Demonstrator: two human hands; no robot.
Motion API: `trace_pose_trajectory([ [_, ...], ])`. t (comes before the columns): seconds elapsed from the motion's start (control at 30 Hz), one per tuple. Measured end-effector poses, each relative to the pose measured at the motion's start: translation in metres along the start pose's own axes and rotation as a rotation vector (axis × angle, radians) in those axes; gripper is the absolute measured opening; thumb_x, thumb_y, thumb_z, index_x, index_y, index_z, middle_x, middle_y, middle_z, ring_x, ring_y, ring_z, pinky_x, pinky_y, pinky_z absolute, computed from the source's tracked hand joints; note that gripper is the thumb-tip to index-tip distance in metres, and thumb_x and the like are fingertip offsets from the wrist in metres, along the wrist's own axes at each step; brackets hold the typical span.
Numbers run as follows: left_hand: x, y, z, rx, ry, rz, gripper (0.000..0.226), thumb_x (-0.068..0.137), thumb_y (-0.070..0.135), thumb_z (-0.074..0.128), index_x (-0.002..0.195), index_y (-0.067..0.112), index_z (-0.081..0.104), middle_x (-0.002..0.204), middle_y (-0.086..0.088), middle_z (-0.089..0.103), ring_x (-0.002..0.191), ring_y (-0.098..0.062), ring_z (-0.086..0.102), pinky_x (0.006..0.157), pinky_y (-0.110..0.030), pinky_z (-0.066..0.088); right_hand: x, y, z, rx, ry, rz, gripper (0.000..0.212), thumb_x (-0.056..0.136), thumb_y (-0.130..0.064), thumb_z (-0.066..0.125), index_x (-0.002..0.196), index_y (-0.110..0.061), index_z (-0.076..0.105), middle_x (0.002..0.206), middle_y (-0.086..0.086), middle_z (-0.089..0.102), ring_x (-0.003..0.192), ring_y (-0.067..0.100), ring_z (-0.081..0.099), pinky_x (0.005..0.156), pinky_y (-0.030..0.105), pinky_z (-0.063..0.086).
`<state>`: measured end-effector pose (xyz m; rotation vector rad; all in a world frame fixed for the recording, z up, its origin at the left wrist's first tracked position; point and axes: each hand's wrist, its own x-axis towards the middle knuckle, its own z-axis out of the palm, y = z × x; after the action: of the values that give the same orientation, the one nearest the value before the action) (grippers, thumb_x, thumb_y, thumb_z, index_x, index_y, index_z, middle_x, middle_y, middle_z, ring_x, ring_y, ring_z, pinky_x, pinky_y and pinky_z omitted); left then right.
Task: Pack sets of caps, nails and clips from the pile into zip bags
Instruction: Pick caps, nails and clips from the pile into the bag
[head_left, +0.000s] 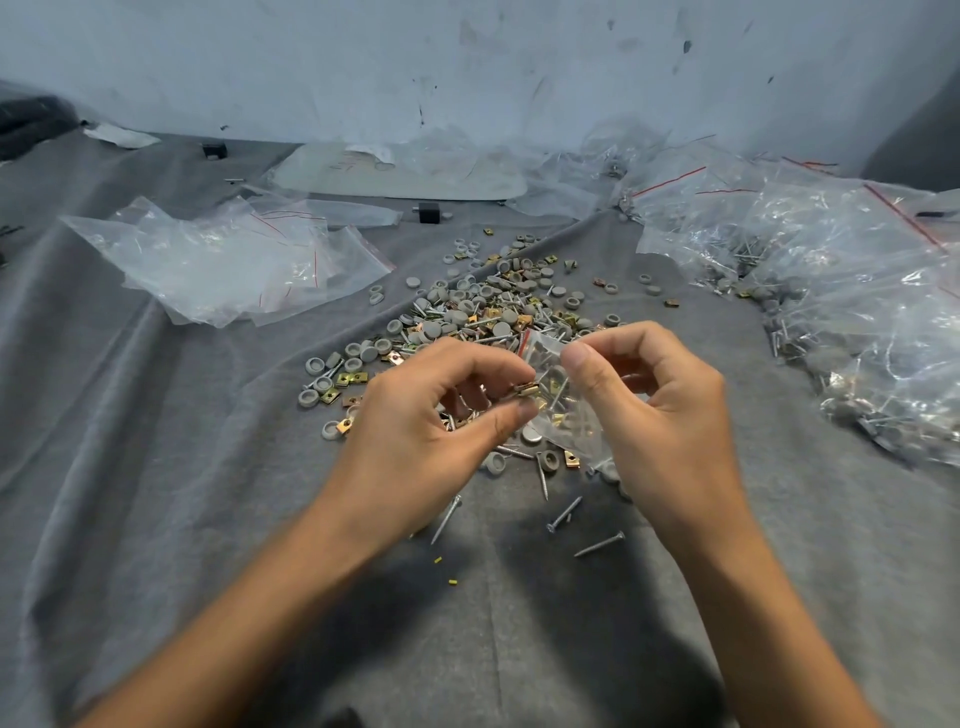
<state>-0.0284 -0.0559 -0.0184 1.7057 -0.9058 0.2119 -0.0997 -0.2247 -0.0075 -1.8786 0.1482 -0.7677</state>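
A pile (493, 312) of grey caps, nails and brass clips lies spread on the grey cloth in the middle. Just in front of it, my right hand (660, 410) pinches the mouth of a small zip bag (558, 400) that holds some caps, nails and clips. My left hand (431, 415) pinches a few brass clips (524, 392) between thumb and fingers, right at the bag's opening. Loose nails (600, 544) lie on the cloth below my hands.
Empty zip bags (223, 260) lie at the left. A heap of filled bags (841, 291) covers the right side. Large plastic sheets (405, 171) and two small black blocks (428, 212) sit at the back, near the wall. Grey cloth (156, 467) covers the surface.
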Motion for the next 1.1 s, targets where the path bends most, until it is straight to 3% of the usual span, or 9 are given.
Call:
trace_pose_trajectory([
  [0.13, -0.001, -0.002, 0.005, -0.004, -0.02, -0.035, 0.02, 0.082, 0.025, 0.082, 0.098, 0.031, 0.072, 0.084, 0.011, 0.068, 0.068, -0.006, 0.06, 0.065, -0.016, 0.046, 0.0, 0.001, 0.0, 0.009, -0.001, -0.003, 0.006, 0.095, -0.027, 0.073, 0.09, -0.026, 0.071, 0.09, 0.0, 0.071, 0.087, 0.019, 0.067, 0.083, 0.052, 0.053],
  [0.37, -0.003, -0.005, 0.011, 0.022, -0.039, -0.093, 0.019, 0.082, 0.034, 0.082, 0.098, 0.033, 0.074, 0.083, 0.011, 0.07, 0.063, -0.01, 0.06, 0.058, -0.026, 0.05, 0.0, 0.003, 0.001, -0.009, -0.004, -0.01, 0.006, 0.095, -0.029, 0.072, 0.09, -0.028, 0.071, 0.09, -0.003, 0.071, 0.088, 0.019, 0.066, 0.084, 0.053, 0.053],
  [0.53, -0.002, -0.002, 0.009, 0.036, -0.041, -0.045, 0.021, 0.083, 0.021, 0.082, 0.1, 0.032, 0.074, 0.089, 0.015, 0.069, 0.072, -0.006, 0.062, 0.066, -0.012, 0.043, 0.0, 0.003, 0.001, -0.002, -0.001, -0.017, 0.006, 0.095, -0.028, 0.073, 0.09, -0.027, 0.071, 0.09, -0.002, 0.071, 0.087, 0.019, 0.066, 0.083, 0.053, 0.053],
  [0.73, -0.003, -0.004, 0.007, 0.043, -0.066, -0.058, 0.034, 0.09, 0.023, 0.075, 0.121, 0.035, 0.067, 0.095, 0.017, 0.072, 0.074, -0.004, 0.065, 0.064, -0.015, 0.048, 0.0, 0.002, 0.0, 0.015, -0.015, -0.011, 0.005, 0.095, -0.028, 0.073, 0.09, -0.026, 0.072, 0.091, 0.0, 0.072, 0.088, 0.022, 0.067, 0.083, 0.054, 0.053],
  [0.93, 0.004, -0.016, -0.01, 0.117, 0.012, -0.198, 0.019, 0.096, 0.018, 0.067, 0.107, 0.031, 0.072, 0.088, 0.021, 0.069, 0.072, -0.002, 0.059, 0.066, -0.016, 0.042, 0.005, 0.006, -0.007, 0.047, 0.023, -0.012, 0.006, 0.096, -0.026, 0.072, 0.09, -0.024, 0.072, 0.086, -0.003, 0.067, 0.073, 0.004, 0.057, 0.072, 0.026, 0.044],
  [1.03, 0.006, -0.018, -0.019, 0.237, -0.08, -0.243, 0.015, 0.094, 0.021, 0.069, 0.103, 0.033, 0.072, 0.086, 0.025, 0.067, 0.072, 0.0, 0.059, 0.066, -0.021, 0.042, 0.009, 0.01, -0.012, 0.074, 0.048, -0.013, 0.008, 0.097, -0.025, 0.071, 0.09, -0.022, 0.072, 0.079, -0.011, 0.062, 0.067, -0.001, 0.052, 0.066, 0.017, 0.04],
  [1.1, 0.005, -0.016, -0.02, 0.351, -0.174, -0.232, 0.013, 0.094, 0.025, 0.069, 0.103, 0.033, 0.072, 0.091, 0.021, 0.068, 0.081, -0.001, 0.061, 0.073, -0.03, 0.047, 0.011, 0.011, -0.016, 0.106, 0.058, -0.009, 0.009, 0.097, -0.024, 0.07, 0.089, -0.022, 0.072, 0.074, -0.017, 0.062, 0.064, -0.002, 0.05, 0.063, 0.013, 0.039],
])
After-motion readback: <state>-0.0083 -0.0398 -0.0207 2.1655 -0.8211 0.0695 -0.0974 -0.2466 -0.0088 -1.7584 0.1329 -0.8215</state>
